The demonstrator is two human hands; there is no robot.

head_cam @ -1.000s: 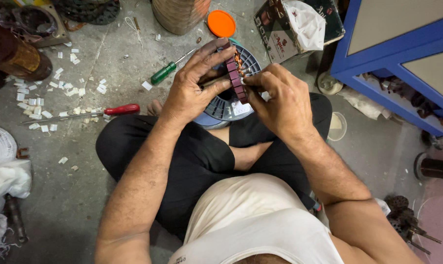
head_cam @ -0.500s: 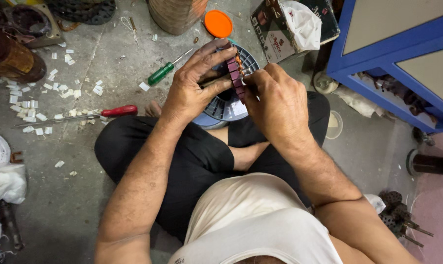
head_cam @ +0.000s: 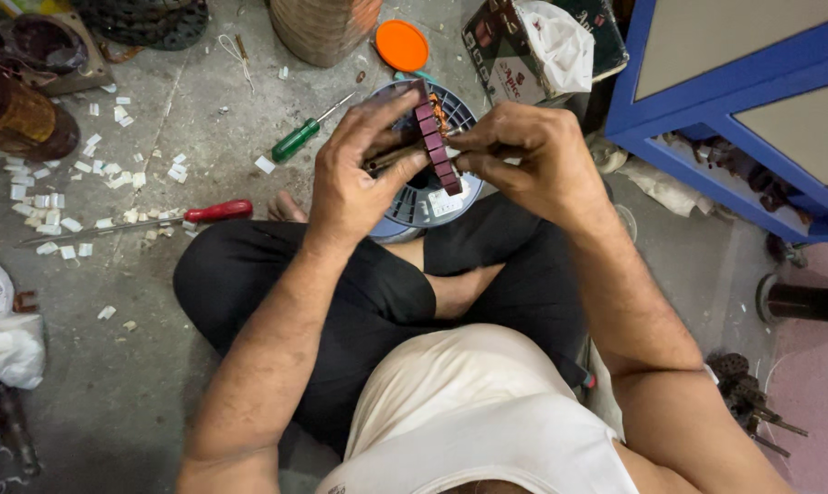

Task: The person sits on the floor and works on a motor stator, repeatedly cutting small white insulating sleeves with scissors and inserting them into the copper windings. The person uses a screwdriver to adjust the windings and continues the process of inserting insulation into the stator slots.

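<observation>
A dark red slotted metal piece — a narrow, ribbed part with a tuft of copper wire at its upper end — sits between the person's two hands, raised above their crossed legs. The left hand wraps around it from the left, fingers curled and thumb pressed near a thin dark rod that sticks out of the grip; the hand is closed on the piece. The right hand comes in from the other side with its fingers bent tight, pinching the piece's right edge, so both hands have hold of it at once.

Just behind and below the piece, partly hidden by the hands, stands a round blue plastic spool resting against the black trousers. The person sits cross-legged on a grey concrete floor and wears a white vest.

To the left of the hands a green-handled screwdriver lies on the floor, its shaft pointing up and right toward the spool. Farther left and lower, a red-handled screwdriver lies nearly level — around it are scattered small white scraps. An orange lid lies beyond the spool, beside a woven brown cylinder. To the right of the lid is an open cardboard box with a white plastic bag stuffed in it. A blue metal shelf runs along the right side.
</observation>
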